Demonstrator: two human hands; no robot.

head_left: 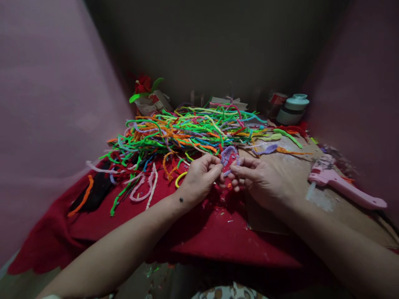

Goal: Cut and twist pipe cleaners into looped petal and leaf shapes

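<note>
Between my two hands is a purple pipe cleaner [226,153] bent into a loop, raised a little above the red cloth. My left hand [204,174] pinches its left side between thumb and fingers. On the other side, my right hand [257,176] grips the lower right of the loop with thumb and forefinger. Right behind the loop spreads a big tangled pile of pipe cleaners [187,128] in green, orange, purple and other colours. A yellow curved piece [179,179] lies beside my left wrist, partly hidden by it.
At the right, a pink glue gun [346,185] rests on a brown cardboard sheet [280,166]. A light-blue-lidded bottle [293,110] stands at the back right. A red flower with green leaves [143,85] is at the back left. Loose pipe cleaners [82,197] lie on the red cloth [202,236].
</note>
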